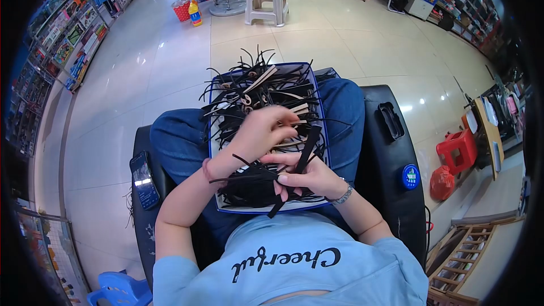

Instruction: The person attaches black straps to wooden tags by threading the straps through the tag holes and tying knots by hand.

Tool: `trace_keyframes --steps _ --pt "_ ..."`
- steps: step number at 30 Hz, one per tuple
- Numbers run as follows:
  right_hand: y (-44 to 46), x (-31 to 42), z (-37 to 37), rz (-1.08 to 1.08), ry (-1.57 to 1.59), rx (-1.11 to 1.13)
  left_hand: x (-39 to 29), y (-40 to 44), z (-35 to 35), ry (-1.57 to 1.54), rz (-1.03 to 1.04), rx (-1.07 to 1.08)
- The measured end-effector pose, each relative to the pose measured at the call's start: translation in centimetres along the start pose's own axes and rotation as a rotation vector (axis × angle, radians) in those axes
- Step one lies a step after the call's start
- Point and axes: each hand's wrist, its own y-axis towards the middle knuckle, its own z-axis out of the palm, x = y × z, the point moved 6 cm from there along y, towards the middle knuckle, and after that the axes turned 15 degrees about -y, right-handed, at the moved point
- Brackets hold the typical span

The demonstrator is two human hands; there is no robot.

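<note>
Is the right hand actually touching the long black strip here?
Touching. The head view shows the thumb and fingers of the right hand closed around the black strip.

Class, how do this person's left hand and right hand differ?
The left hand reaches farther over the box than the right hand. The right hand holds black strips; whether the left hand does is unclear. The left hand has a pinkish band at the wrist, the right hand a silvery band. Both are ungloved.
</note>
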Motion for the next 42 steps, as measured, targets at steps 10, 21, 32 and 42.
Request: trace_keyframes --steps 10,21,32,42 --pt "0.1 0.2 -0.6 0.099 -0.065 0.078 -7.0 -4.8 3.7 0.688 0.798 0.357" --pt "-0.1 0.4 -0.6 0.035 -0.064 -0.004 -6.0 -5.8 3.9 0.997 0.87 0.245" --pt "-0.4 0.9 -1.3 -0.004 -0.155 -0.13 -6.3 -5.5 4.0 0.824 0.739 0.368" --pt "-1.3 1.1 -1.8 -0.019 -0.196 -0.209 -5.5 -4.6 1.5 0.389 0.334 0.438"
